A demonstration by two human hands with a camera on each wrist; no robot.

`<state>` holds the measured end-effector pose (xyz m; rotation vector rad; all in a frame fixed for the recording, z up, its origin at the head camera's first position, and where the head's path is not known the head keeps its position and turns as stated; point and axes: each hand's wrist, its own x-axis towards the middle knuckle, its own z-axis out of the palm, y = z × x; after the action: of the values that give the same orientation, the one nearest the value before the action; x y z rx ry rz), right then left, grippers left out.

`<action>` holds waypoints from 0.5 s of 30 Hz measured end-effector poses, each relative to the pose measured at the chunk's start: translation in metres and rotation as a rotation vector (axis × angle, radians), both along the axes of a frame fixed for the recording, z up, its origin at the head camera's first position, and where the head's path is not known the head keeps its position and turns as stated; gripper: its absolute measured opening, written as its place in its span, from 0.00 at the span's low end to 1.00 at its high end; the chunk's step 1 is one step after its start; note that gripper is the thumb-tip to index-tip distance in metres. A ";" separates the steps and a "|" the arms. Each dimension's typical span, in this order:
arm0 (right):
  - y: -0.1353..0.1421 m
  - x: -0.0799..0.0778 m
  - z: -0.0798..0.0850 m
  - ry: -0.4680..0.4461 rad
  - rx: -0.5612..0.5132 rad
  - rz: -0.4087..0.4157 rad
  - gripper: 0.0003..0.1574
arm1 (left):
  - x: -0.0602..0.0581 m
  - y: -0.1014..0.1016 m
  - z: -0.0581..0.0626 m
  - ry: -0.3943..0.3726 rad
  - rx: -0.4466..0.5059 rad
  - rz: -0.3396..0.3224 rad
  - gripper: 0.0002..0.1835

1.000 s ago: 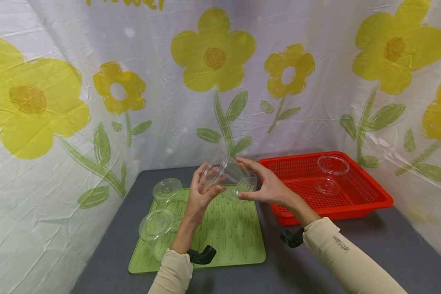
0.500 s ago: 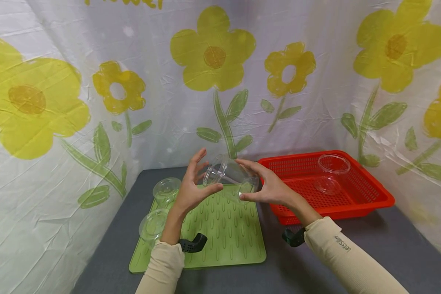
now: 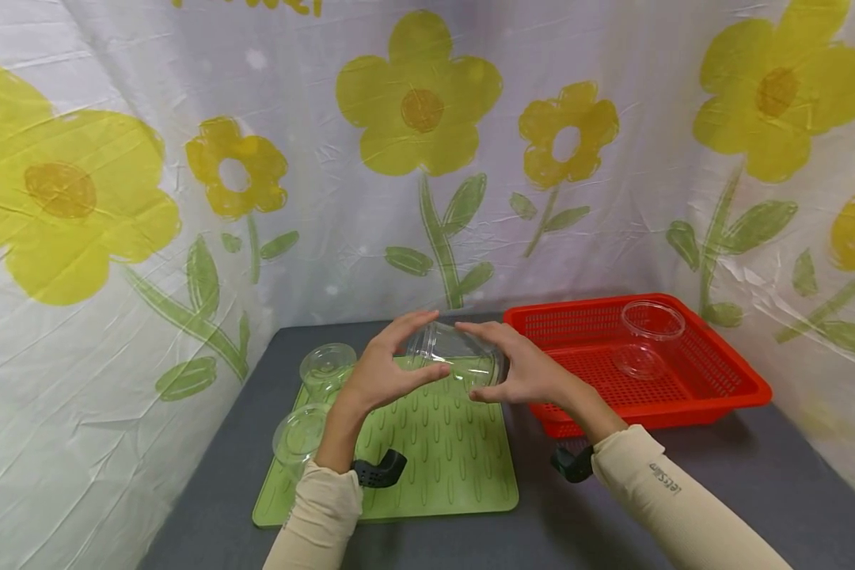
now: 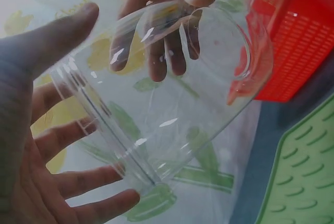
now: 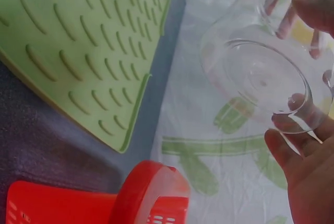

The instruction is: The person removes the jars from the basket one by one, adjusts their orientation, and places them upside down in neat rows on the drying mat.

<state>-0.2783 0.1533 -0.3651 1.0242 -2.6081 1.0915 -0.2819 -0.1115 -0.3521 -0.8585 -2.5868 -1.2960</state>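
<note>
A clear plastic cup (image 3: 463,348) is held on its side above the mat, its rim to the left and its base to the right. My left hand (image 3: 387,366) curves round the rim end, thumb below and fingers above in the head view. At the base end my right hand (image 3: 530,366) grips the cup between thumb and fingers. In the left wrist view the cup wall (image 4: 167,122) is see-through, with right-hand fingers visible behind it. The round base (image 5: 261,78) faces the right wrist camera.
A green ridged drying mat (image 3: 435,451) lies on the dark grey table (image 3: 541,522). Two more clear cups, a far one (image 3: 328,368) and a near one (image 3: 301,434), stand along its left side. Right of it, a red basket (image 3: 655,417) contains another clear cup (image 3: 651,321).
My left hand first drew back from the cup's rim, opening out to the left, then closed round the rim again. The cup tilted nearer to level in my right hand.
</note>
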 end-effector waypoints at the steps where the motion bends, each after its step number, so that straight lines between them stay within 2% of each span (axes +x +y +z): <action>1: 0.000 0.000 -0.001 0.004 0.009 0.002 0.60 | 0.000 0.000 -0.001 0.001 -0.002 -0.001 0.41; 8: 0.000 0.000 -0.002 0.020 0.019 0.021 0.58 | 0.000 -0.004 -0.006 0.010 0.011 0.003 0.38; 15: -0.002 0.001 -0.002 0.012 0.024 0.021 0.57 | 0.002 -0.005 -0.010 -0.007 0.103 -0.017 0.37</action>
<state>-0.2773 0.1512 -0.3671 1.0616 -2.6139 1.0575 -0.2802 -0.1166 -0.3623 -0.8619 -2.4976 -1.4250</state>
